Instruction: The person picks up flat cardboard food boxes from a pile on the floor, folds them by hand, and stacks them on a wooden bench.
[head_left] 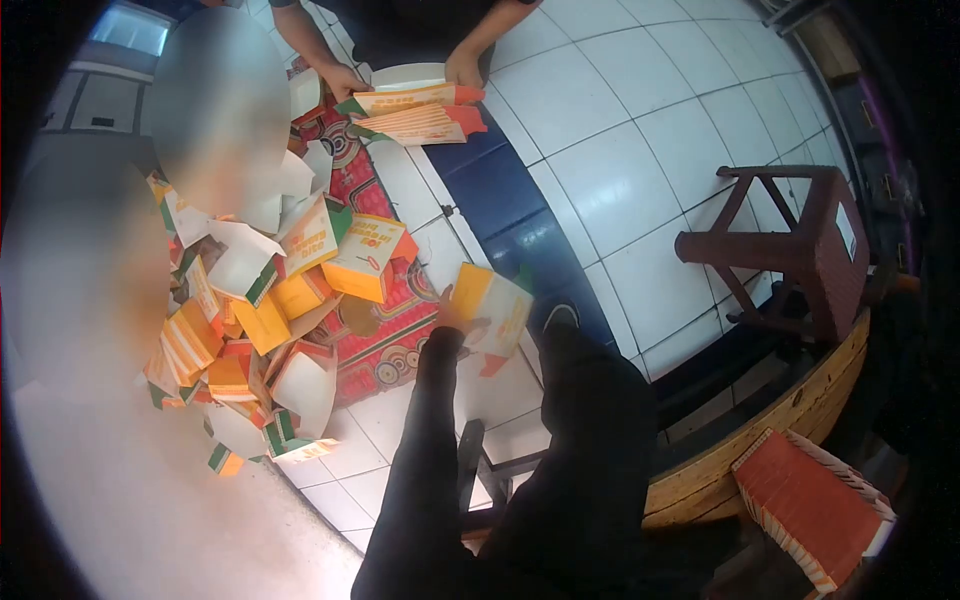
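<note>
Head view: a small orange-and-white carton point(492, 312) is held up over the tiled floor point(620, 170), just right of a patterned mat point(385, 345). It is gripped at its left edge by what is taken to be the left hand point(450, 312), clenched on the card; the right hand is not seen. The step in hand is judged to be the shaping of this carton, which looks partly opened. The next move would call for a second grip on its free flaps, or for a release onto the pile of cartons point(260, 310) heaped on the mat to the left. At the far edge, flat cartons point(420, 112) are pressed down by another person's hands point(345, 80). A brown stool point(790, 250) stands to the right, and a stack of orange blanks point(810, 500) lies near right. The fingers are mostly hidden behind the carton, the sleeve's side is hard to settle, the left of the scene is blurred, and no print can be read.
</note>
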